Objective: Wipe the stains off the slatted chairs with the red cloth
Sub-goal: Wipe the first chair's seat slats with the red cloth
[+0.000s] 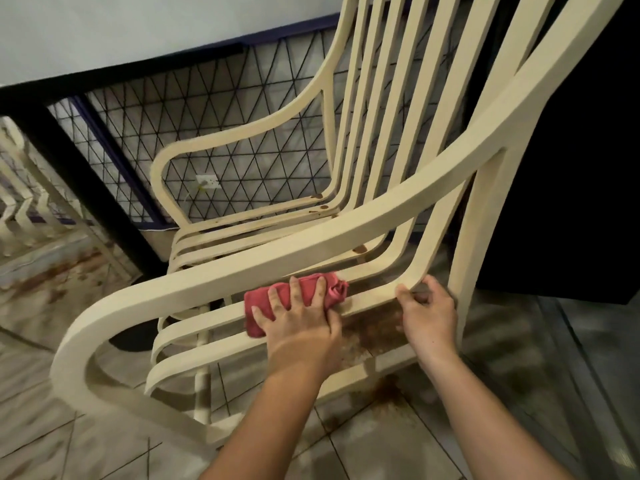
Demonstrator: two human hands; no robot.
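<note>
Pale tiled floor (381, 445) underfoot, glossy, streaked with rusty brown; behind, a black wire mesh panel (214, 109) of triangles below a plain light wall. Front and centre, a cream slatted chair (391, 140), smooth moulded strips curving from seat up into back, broad looping armrest (311, 249) nearest the camera, top of the back cut off by the frame. Left hand (301, 327) laid flat, fingers straight and spread, pressing the red cloth (308, 289) (folded, soft, bunched at its right end) onto a seat slat just under that armrest. Right hand (427, 313) curled round the outermost slat at its bend, fingertips partly hidden behind it. Between the two hands, a grainy brown stain (374, 327) across the slats and onto the tiles beneath; smaller dark drops (316, 196) on the far slats near the bend. At far left, part of a second chair (20, 188), blurred and cropped. Right background black, too dark to make out.
</note>
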